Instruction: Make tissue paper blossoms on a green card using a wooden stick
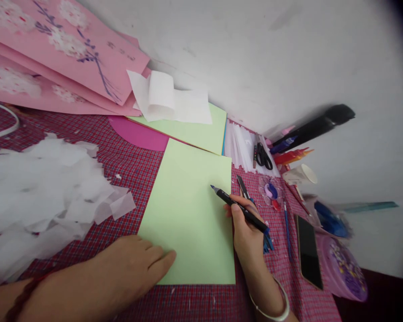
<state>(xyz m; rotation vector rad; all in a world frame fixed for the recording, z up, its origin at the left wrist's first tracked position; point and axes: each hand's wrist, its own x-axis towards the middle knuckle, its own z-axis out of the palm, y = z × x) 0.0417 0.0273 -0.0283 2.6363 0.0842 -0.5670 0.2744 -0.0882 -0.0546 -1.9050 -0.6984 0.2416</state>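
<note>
Pale green rectangular paper sheet (pixel 188 210), flat on a red checked tablecloth (pixel 134 165), straight ahead between the two hands.

Nearest, lower left: left hand (pixel 134 268), palm down, fingers stretched out and close together, fingertips pressed on the sheet's near left corner, clamped on nothing. Red thread band (pixel 23 295) round that wrist.

Just beside the sheet's near right edge: right hand (pixel 246 232), fingers closed around a black marker pen with blue tip (pixel 238 208), tip aimed up and left over the right part of the sheet. Cannot tell whether tip and paper touch. White bangle (pixel 275 308) round that wrist.

Right of that hand: black smartphone (pixel 308 250) lying face up, then a purple round patterned lid (pixel 345 268) at the table's edge.

Left, at mid depth: loose heap of white tissue paper scraps (pixel 36 197), well apart from the sheet.

Further back: second pale green sheet (pixel 201 132) touching the first one's far edge, over a magenta curved paper piece (pixel 137 134); curled white paper strip (pixel 168 96) on top. To the right, black-handled scissors (pixel 263 156) and a white paper cup (pixel 300 174) on its side.

Farthest: pink sheets with white blossom pictures (pixel 63 49), leaning at the white wall (pixel 289 53).
</note>
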